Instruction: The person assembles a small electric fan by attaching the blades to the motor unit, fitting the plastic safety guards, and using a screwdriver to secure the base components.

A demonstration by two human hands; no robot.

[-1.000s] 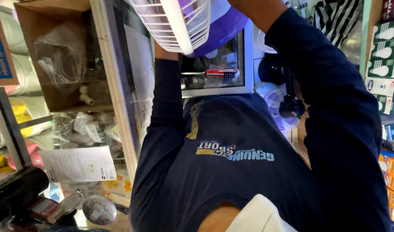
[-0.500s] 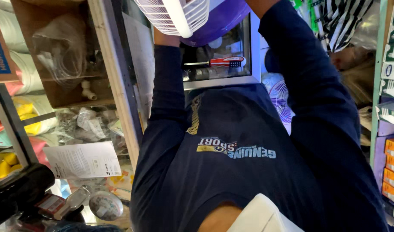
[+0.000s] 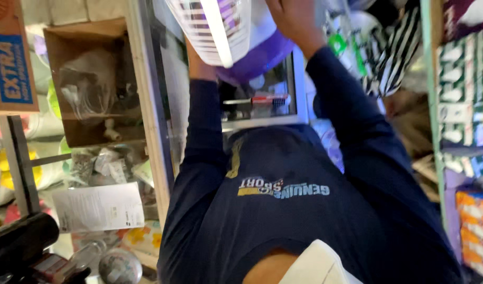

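Overhead, both hands are raised on a small fan with a white slatted plastic grille (image 3: 212,29) and a smooth purple body (image 3: 260,55). The right hand (image 3: 294,18) is closed over the top of the purple body beside the grille; the left hand (image 3: 199,63) presses the grille's underside, its fingers hidden, so I cannot tell how its grip stands. To the far left hangs a cardboard box with a blue rectangular label (image 3: 10,68); beside it an open brown carton (image 3: 88,79) holds clear plastic bags. Below lies a white printed paper sheet (image 3: 96,208). Stacked green-and-white packages (image 3: 465,89) fill the right shelf, orange ones (image 3: 475,231) beneath. Behind the fan a red-handled screwdriver (image 3: 257,100) lies on a glass-fronted shelf. Compared with half a second ago, the fan sits slightly lower and the view has swung a little.
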